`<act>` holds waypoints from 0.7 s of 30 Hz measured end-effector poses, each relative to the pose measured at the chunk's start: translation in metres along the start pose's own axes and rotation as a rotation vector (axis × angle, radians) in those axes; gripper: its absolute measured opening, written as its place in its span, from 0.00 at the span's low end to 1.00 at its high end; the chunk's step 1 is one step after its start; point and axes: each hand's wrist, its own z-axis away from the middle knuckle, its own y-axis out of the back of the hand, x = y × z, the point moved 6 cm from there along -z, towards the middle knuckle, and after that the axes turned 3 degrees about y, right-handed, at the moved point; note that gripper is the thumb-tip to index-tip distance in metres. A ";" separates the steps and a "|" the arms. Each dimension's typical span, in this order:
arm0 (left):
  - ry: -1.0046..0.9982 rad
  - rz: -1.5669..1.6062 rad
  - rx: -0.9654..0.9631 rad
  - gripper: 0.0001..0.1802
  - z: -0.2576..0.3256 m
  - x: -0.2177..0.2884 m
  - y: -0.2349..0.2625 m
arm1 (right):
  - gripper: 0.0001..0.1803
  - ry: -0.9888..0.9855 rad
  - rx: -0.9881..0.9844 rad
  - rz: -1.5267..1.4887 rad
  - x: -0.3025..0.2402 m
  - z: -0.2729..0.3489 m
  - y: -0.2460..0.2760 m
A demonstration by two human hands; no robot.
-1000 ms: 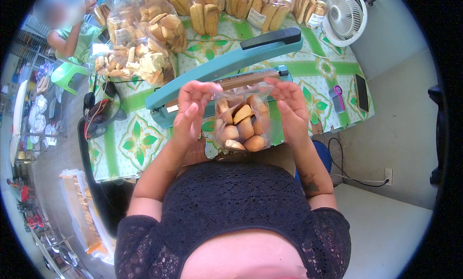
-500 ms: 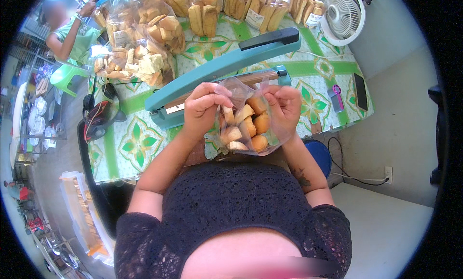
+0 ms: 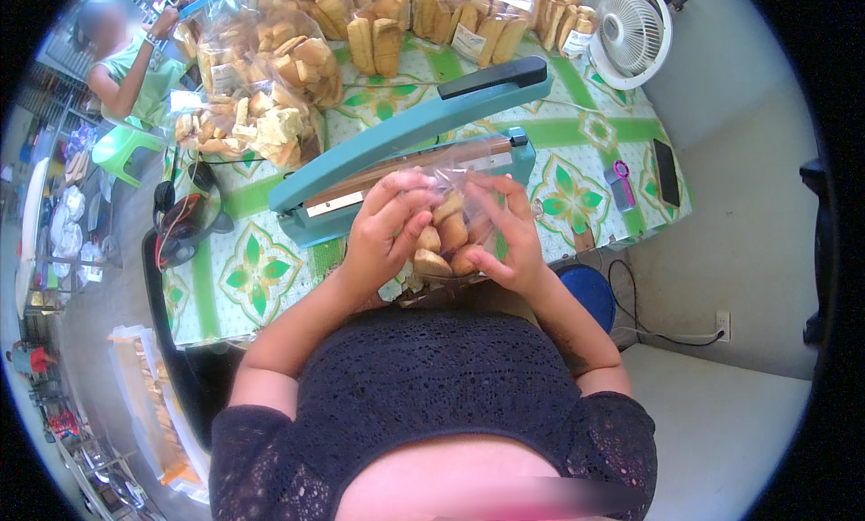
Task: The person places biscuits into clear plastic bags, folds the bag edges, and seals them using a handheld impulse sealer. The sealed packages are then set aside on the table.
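A clear plastic bag (image 3: 453,232) holding several pieces of toasted bread sits between my hands, in front of my chest. From its left side my left hand (image 3: 389,226) grips it with curled fingers near the top. My right hand (image 3: 510,235) presses on the right side, thumb low and fingers up by the bag's upper edge. Just beyond the bag stands a teal hand-operated bag sealer (image 3: 401,156). Its black-handled lever arm is raised above the sealing bar. My fingers partly hide the bag's top.
Filled bread bags (image 3: 261,116) crowd the table's far left and back. A white fan (image 3: 631,35), a black phone (image 3: 667,172) and a pink-ringed object (image 3: 623,183) are on the right. Left of the sealer lies a dark cabled object (image 3: 191,210). Another person (image 3: 135,75) is at far left.
My hands have come closer together and shifted from the spread upper edges of the bag onto its sides. The bag looks narrower, its mouth less widely spread.
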 end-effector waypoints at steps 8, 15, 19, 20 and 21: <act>0.061 0.070 0.019 0.10 0.000 0.010 0.002 | 0.13 -0.136 0.110 -0.265 0.004 0.003 0.009; 0.019 0.007 -0.004 0.08 -0.002 0.016 -0.005 | 0.06 -0.213 0.042 -0.360 0.012 -0.004 0.019; 0.162 0.159 0.125 0.08 -0.002 0.006 -0.005 | 0.02 -0.209 0.092 -0.247 0.017 -0.003 0.023; 0.215 0.266 0.127 0.09 -0.001 0.003 -0.007 | 0.02 -0.219 0.110 -0.269 0.019 -0.001 0.024; 0.258 0.387 0.148 0.09 0.002 0.001 -0.007 | 0.03 -0.218 0.134 -0.288 0.020 -0.001 0.025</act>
